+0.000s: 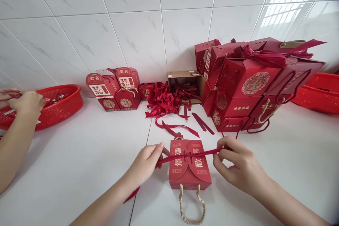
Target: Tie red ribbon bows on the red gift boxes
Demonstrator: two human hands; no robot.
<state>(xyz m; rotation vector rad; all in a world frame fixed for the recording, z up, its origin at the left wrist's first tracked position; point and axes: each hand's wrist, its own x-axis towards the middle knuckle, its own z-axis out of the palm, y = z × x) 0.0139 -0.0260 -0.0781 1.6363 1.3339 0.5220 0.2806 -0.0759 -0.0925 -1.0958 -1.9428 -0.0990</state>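
A small red gift box (189, 169) with gold characters and a tan rope handle (192, 206) lies flat on the white tiled floor in front of me. A dark red ribbon (189, 154) runs through slots in its flaps. My left hand (147, 160) pinches the ribbon at the box's left side, and the ribbon's tail trails down past my wrist. My right hand (237, 162) pinches the ribbon's other end at the box's right side. The ribbon is stretched taut between the two hands.
A heap of loose red ribbons (164, 104) and an open cardboard box (185, 77) lie ahead. Stacked finished red boxes (251, 84) stand at right, two more (113, 88) at left. Red baskets (59, 107) (321, 91) sit at both sides. Another person's hands (25, 102) work over the left basket.
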